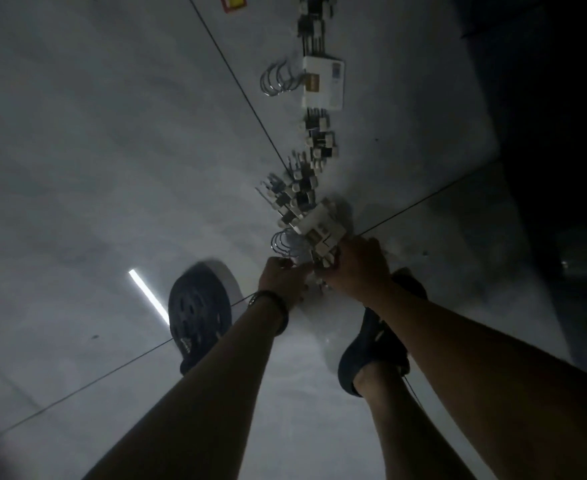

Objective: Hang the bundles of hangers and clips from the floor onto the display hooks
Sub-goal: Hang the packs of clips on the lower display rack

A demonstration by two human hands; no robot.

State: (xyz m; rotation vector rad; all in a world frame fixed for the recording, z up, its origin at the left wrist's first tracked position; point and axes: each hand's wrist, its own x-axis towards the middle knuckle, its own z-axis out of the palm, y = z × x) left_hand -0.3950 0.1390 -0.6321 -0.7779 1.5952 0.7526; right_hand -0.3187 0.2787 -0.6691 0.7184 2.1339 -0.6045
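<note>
floor tiles (112,133) carry the near bundle (314,223) of clip hangers, which lies just ahead of the dark shoes (198,317). the right grip (358,268) is clamped over the bundle's near end, fingers curled round the white clips. the left grip (280,278) is closed on the same bundle at the base of its wire hooks (281,242). the rest of the bundle stretches away beyond the knuckles. a second bundle (323,83) lies farther off, well apart.

- The near bundle (314,223): white card, black-and-white clips, chrome hooks leftward; tilted, centre.
- The far bundle (323,81): alike, flat on the floor (112,133), hooks leftward.
</note>
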